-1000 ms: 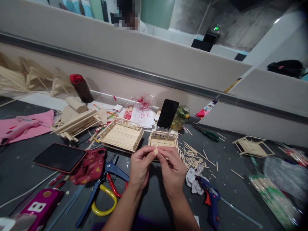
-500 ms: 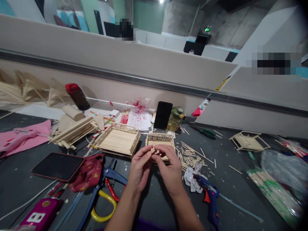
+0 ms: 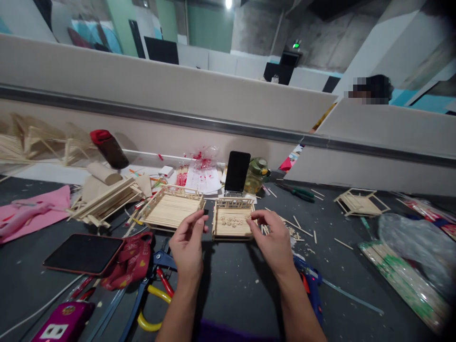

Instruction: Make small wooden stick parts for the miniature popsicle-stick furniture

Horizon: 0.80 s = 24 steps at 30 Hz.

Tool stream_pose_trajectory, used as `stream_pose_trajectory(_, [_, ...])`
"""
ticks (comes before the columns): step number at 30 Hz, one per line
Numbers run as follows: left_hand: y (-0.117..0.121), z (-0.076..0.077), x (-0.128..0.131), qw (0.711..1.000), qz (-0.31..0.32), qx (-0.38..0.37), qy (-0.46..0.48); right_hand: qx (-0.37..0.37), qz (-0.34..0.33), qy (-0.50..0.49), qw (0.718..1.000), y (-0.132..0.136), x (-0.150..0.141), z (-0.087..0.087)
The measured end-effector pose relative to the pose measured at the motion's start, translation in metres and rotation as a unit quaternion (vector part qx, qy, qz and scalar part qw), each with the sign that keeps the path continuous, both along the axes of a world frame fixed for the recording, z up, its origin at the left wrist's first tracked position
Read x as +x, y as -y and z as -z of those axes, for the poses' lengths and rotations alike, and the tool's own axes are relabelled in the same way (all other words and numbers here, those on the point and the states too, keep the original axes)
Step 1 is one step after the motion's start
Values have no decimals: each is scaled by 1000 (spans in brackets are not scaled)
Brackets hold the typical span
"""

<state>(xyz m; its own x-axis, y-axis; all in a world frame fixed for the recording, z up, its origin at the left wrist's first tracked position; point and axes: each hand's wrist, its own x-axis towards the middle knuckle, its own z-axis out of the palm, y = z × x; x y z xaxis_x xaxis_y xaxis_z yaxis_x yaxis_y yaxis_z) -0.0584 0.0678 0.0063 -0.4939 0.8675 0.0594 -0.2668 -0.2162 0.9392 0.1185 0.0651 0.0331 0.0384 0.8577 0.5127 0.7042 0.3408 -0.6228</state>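
Observation:
My left hand [image 3: 190, 244] is raised over the table, its fingers loosely curved and apart, with nothing visible in it. Close beside its fingertips is the front right corner of a larger stick-built tray [image 3: 174, 209]. At the right rim of a smaller stick-built tray [image 3: 233, 232], the thumb and forefinger of my right hand [image 3: 272, 240] come together; whatever is between them is hidden. Small cut stick pieces [image 3: 231, 221] lie in a loose row on the small tray's floor. More cut sticks [image 3: 294, 232] are scattered behind my right hand.
A blue glue gun [image 3: 313, 289] lies beside my right forearm. Left of my left arm are a blue-handled cutter [image 3: 164, 259], yellow-handled scissors [image 3: 149, 323] and a phone [image 3: 83, 254]. Another phone [image 3: 237, 172] stands upright behind the small tray, near a green bottle [image 3: 256, 175].
My hands have moved apart from a joint hold on a small cluster of stick pieces. Those pieces now appear in the small tray, and my right hand has shifted to its right rim.

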Motion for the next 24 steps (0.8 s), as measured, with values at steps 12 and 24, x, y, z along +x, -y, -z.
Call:
stream_pose_trajectory(12, [-2, 10, -1, 1000, -18, 0, -24, -61, -19, 277, 959, -17, -41, 25])
stream_pose_trajectory(24, [0, 9, 1, 999, -8, -3, -36, -77, -8, 276, 958, -21, -44, 37])
